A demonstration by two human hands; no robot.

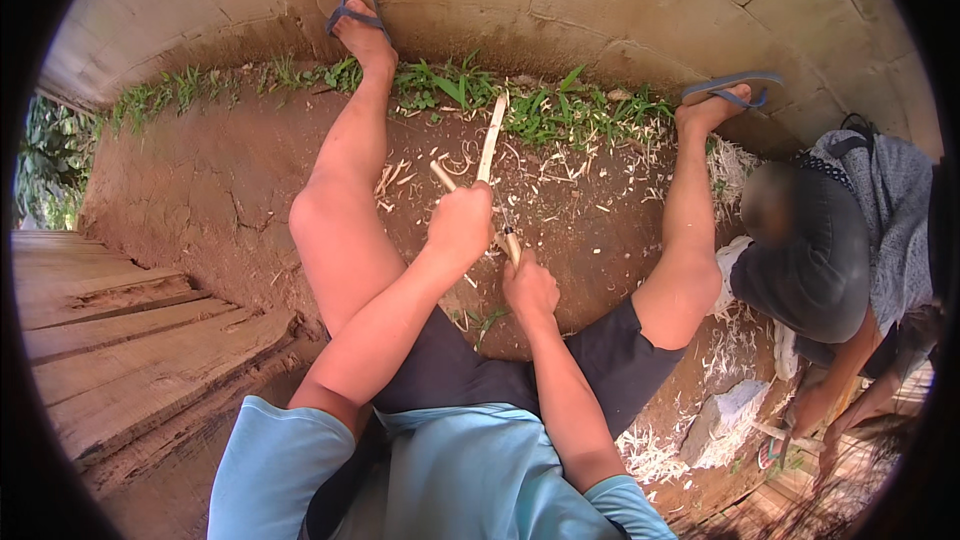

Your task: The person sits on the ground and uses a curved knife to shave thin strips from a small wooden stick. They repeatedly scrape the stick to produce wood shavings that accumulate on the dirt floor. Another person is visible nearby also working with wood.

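My left hand (462, 228) is closed round a long pale strip of wood (491, 145), which points away from me toward the grass. A short pale stick end (442, 176) also pokes out beside that fist; whether it is a separate piece I cannot tell. Close by on the right, my right hand (531, 288) grips a knife (513, 246) by its light wooden handle. Its dark collar and part of a thin blade show, angled up toward the left hand. The lower end of the strip is hidden by my fingers.
Shavings (560, 168) lie scattered over the brown dirt (230, 175) between my legs. Grass (450, 85) lines a block wall (640, 0) ahead. Wooden planks (130, 330) stand at left. Close on my right crouches another person (830, 250), hands low, near a grey stone (725, 420).
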